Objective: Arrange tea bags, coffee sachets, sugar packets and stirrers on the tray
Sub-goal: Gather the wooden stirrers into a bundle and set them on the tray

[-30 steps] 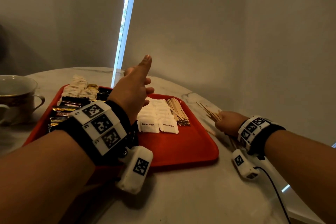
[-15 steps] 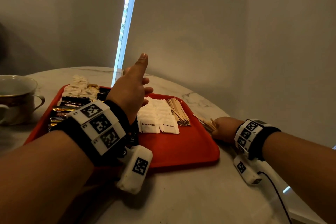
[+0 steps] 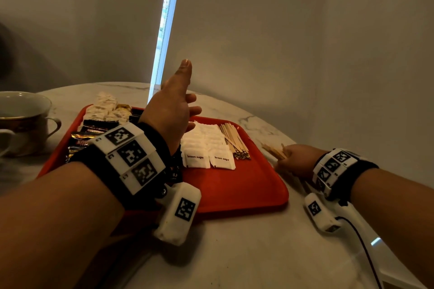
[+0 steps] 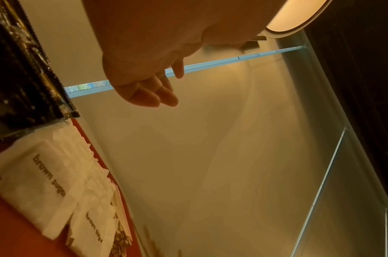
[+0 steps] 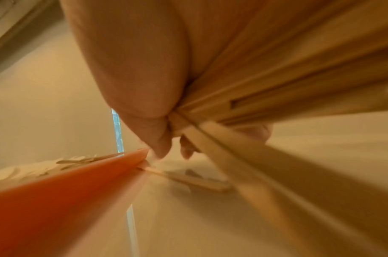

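Stirrer step in hand: a bunch of wooden stirrers is gripped by the right hand on the table, beside the red tray. Left hand is held spread, empty, over the tray. Next, judged: bunch to be laid w/ the stirrer pile.

A red tray sits on the table. On it, from left to right, lie pale tea bags at the far corner, dark coffee sachets, white brown-sugar packets in overlapping rows, and a bundle of wooden stirrers. More stirrers lie just right of the tray.
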Tool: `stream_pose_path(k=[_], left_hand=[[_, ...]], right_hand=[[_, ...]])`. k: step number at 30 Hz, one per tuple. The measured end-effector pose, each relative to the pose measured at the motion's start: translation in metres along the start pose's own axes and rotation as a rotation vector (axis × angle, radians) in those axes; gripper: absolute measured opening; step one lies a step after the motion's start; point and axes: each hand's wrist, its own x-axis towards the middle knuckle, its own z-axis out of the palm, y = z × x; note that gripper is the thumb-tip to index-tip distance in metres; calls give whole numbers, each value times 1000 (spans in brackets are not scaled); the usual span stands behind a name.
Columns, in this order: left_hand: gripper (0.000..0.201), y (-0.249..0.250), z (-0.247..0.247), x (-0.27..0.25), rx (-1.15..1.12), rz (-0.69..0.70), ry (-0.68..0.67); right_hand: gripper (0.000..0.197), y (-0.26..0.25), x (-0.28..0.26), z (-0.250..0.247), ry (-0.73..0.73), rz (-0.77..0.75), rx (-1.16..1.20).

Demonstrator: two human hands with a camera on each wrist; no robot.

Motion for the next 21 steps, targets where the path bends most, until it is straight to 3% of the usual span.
stream_pose_path(k=[7, 12, 18, 21], left_hand=[[67, -2, -1, 0, -3, -3, -10], [65, -1, -1, -1, -6, 6, -19], [63, -1, 0, -1, -3, 0, -30], [59, -1, 1, -3, -19, 2, -56]], right_hand=[[24, -6, -1, 0, -62, 4, -79], [24, -4, -4, 1, -2, 48, -26], [23, 16, -1, -7, 21, 77, 402], [21, 18, 1, -11, 19, 74, 810]])
